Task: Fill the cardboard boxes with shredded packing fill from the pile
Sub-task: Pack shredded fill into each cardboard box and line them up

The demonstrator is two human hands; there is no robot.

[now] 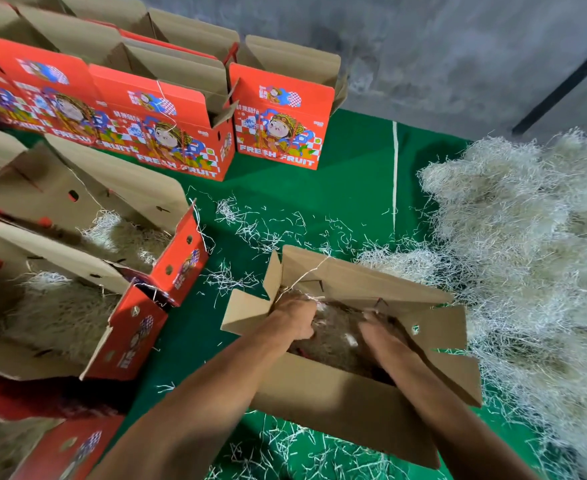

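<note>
Green mat (354, 174) over the floor, grey concrete wall (423, 46) behind, loose white shreds (268, 230) scattered across the mat.

Landmark: open box (337, 403) at centre bottom, flaps spread, brown inside.

Far left of the open box: two filled boxes (139, 327), red outside, lying close together with flaps up and pale fill (60, 317) showing inside each. At the bottom left corner, part of another red box (67, 448).

Up and left of the open box, against the wall: row of upright red boxes (167, 133) printed FRESH FRUIT with a cartoon figure, tops open. Just right of that row, straight behind the open box, single upright box (281, 123) of the same print, standing slightly apart.

Inside the open box: both hands down in the fill. Left hand (294, 320) at the box's left end, fingers curled into the shreds, a few strands trailing over the knuckles and up over the rear flap. Right hand (377, 332) toward the box's right half, blurred, fingers buried in the fill; cannot tell whether clenched or flat. Forearms reaching in over the near wall.

Right of the open box: big pile (520, 244) of pale shredded fill, reaching the box's right flap and running back to the wall. Beyond the pile, dark bar (562, 88) slanting against the wall. Thin white line (395, 174) on the mat between the single upright box and the pile.
</note>
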